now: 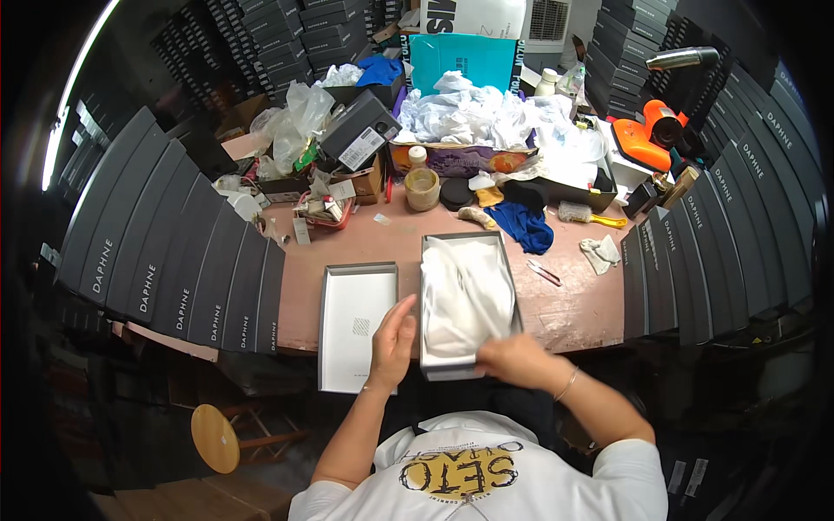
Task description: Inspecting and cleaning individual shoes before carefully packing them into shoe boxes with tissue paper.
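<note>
An open grey shoebox (446, 372) sits at the table's front edge, its near end overhanging. White wrapping, paper or thin cloth (465, 295), fills it and hides whatever lies beneath. Left of the box is its grey lid (347, 347), turned with the white inside up and a small printed pattern in it. My left hand (393, 343) is between lid and box, fingers extended and apparently holding nothing. At the box's near right corner is my right hand (519, 359), slightly blurred, fingers curled in against the wrapping. What it pinches is hidden.
Stacks of dark shoeboxes (165, 252) flank the table left and right (738, 208). Behind are crumpled white paper (469, 113), a jar (422, 189), a blue cloth (524, 226), a yellow-handled brush (591, 214), small red-handled snips (545, 273) and an orange tool (643, 143).
</note>
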`<action>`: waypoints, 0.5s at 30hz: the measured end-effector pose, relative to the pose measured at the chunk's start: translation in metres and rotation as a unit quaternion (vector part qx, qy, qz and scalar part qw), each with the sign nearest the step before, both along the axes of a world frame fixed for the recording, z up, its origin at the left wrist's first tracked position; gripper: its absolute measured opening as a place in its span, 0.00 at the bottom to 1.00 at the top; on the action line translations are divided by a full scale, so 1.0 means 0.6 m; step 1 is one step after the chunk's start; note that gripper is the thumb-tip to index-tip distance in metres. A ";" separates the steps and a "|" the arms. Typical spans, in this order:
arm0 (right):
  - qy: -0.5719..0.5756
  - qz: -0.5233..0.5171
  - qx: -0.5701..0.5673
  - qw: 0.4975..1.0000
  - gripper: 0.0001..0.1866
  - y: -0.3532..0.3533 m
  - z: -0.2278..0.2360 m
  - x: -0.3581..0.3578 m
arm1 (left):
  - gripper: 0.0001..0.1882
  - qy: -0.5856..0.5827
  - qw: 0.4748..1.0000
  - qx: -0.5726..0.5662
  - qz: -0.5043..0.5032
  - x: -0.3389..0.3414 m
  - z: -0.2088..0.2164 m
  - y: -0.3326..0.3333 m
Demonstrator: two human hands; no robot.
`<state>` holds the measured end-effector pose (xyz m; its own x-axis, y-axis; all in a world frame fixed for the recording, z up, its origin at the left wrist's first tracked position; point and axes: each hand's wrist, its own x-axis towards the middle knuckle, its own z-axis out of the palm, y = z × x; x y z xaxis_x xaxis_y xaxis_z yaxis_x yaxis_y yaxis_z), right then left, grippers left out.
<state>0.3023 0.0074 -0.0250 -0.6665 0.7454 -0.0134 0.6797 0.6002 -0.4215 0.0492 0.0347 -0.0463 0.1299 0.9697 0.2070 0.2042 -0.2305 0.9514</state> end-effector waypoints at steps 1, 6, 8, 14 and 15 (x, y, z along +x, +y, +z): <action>0.020 0.038 -0.031 0.999 0.14 -0.026 -0.044 0.006 | 0.23 0.046 0.999 0.001 -0.013 0.023 0.005 0.013; 0.196 -0.197 0.050 0.959 0.11 0.043 0.007 -0.002 | 0.21 0.406 0.882 0.178 -0.158 0.096 -0.083 0.062; 0.142 -0.231 0.095 0.958 0.11 0.107 -0.007 0.003 | 0.20 0.448 0.866 0.139 -0.173 0.104 -0.095 0.061; -0.096 -0.252 0.094 0.958 0.15 0.197 -0.146 -0.033 | 0.17 0.424 0.880 0.160 -0.139 0.090 -0.103 0.042; -0.115 -0.251 0.075 0.958 0.14 0.211 -0.142 -0.030 | 0.17 0.428 0.879 0.150 -0.145 0.092 -0.105 0.034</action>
